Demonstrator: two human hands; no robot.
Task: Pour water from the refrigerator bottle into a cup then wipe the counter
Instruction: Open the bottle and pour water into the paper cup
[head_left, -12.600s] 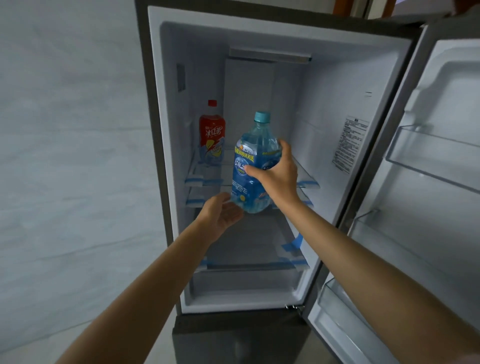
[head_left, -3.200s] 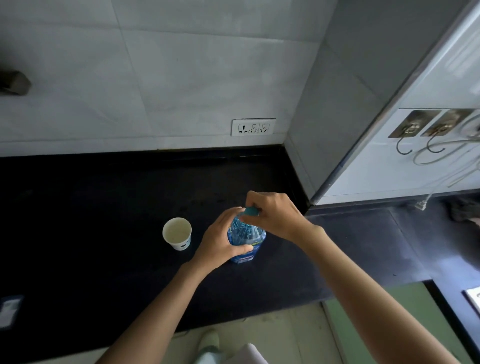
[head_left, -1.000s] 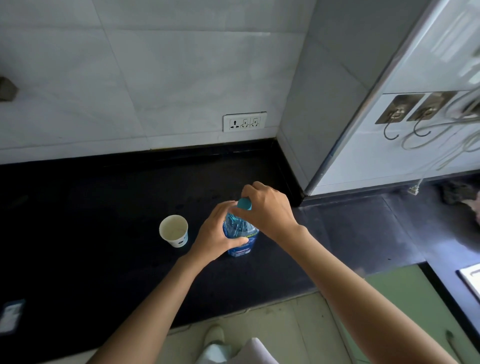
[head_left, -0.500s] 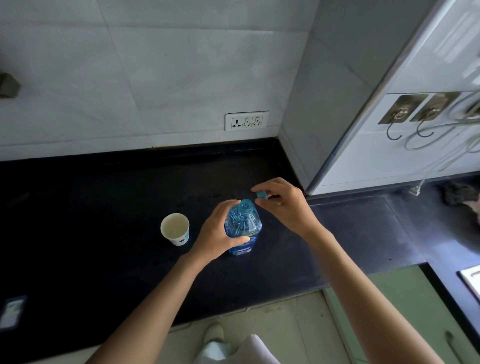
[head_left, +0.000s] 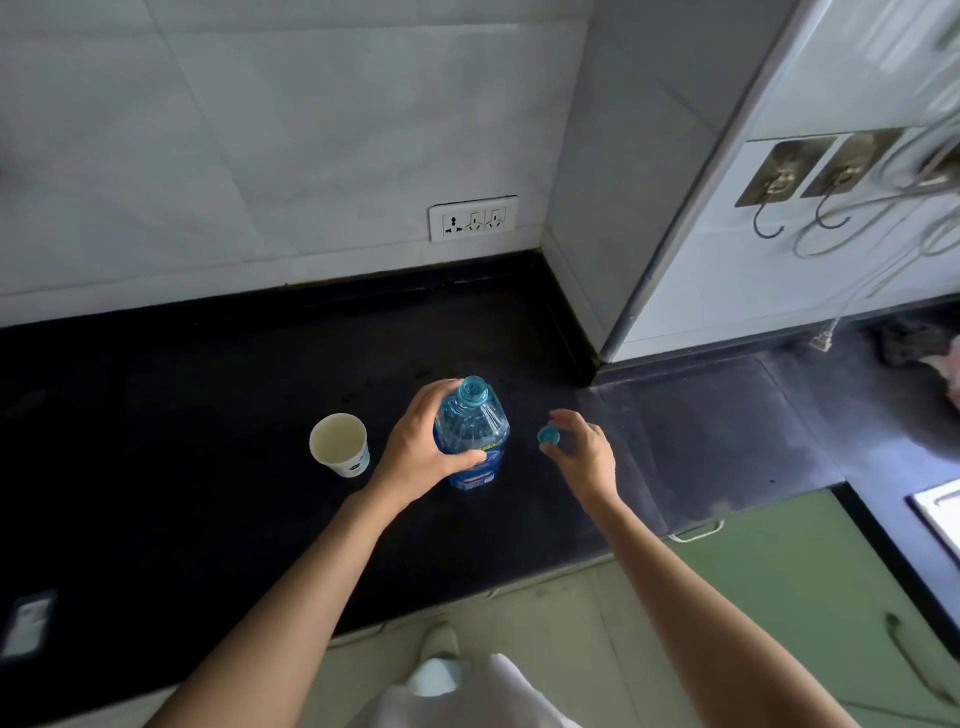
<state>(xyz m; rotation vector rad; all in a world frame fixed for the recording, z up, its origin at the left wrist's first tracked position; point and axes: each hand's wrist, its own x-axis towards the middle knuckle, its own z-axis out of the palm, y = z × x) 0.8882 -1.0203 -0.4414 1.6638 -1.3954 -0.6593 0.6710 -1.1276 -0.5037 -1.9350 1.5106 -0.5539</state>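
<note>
Two hands are busy here: your left hand (head_left: 423, 453) grips the shoulder of the bottle (head_left: 471, 435), which stands upright on the desk (head_left: 208, 415) with its mouth open, and your right hand (head_left: 579, 453) pinches the small blue cap (head_left: 548, 435) between thumb and fingertips, just to the right of the bottle. I think the step in hand is to put the cap away, so lay it on the desk on the outer side of your right hand, well apart from the pouring path. Then bring this hand back to the lower body of the bottle, because a big full bottle is heavy and soft, and a squeeze can push water out. The cup (head_left: 340, 445) stands just to the left of your left hand, near but not touching. It looks light and may tip, so tilt the bottle slowly toward it and keep the mouth low over the rim.
</note>
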